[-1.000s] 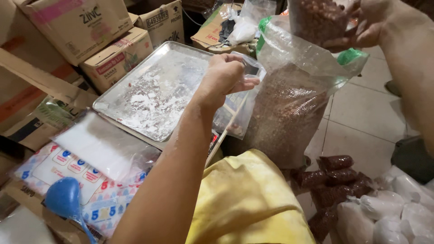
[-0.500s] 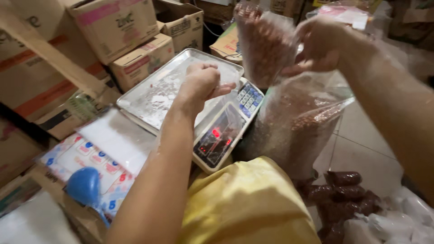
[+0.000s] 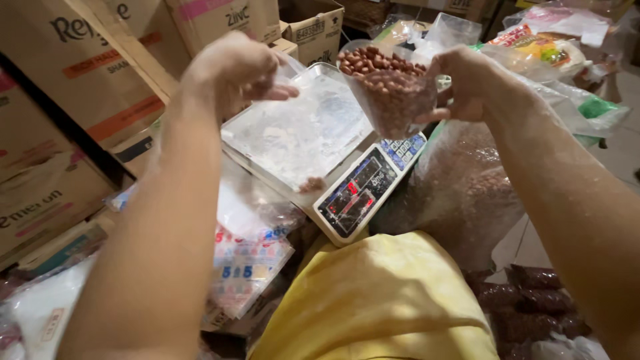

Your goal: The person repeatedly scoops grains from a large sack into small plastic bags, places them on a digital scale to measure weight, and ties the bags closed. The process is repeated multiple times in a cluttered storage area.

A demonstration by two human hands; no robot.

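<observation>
The bag of peanuts (image 3: 390, 90) hangs above the scale (image 3: 320, 157), whose tray (image 3: 293, 137) holds a few nuts. Boxes (image 3: 87, 80) stand left. The right hand (image 3: 467, 83) pinches the bag's edge; the left hand (image 3: 233, 67) pinches its clear corner, fingers curled.

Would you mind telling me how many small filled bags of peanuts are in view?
About 5: one bag held up in the right hand, roughly four packed bags on the floor at lower right; more may be hidden.

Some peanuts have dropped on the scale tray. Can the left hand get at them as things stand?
Probably yes. The left hand is above the tray, and nothing covers the loose peanuts near its front edge, though its fingers pinch clear plastic.
</observation>
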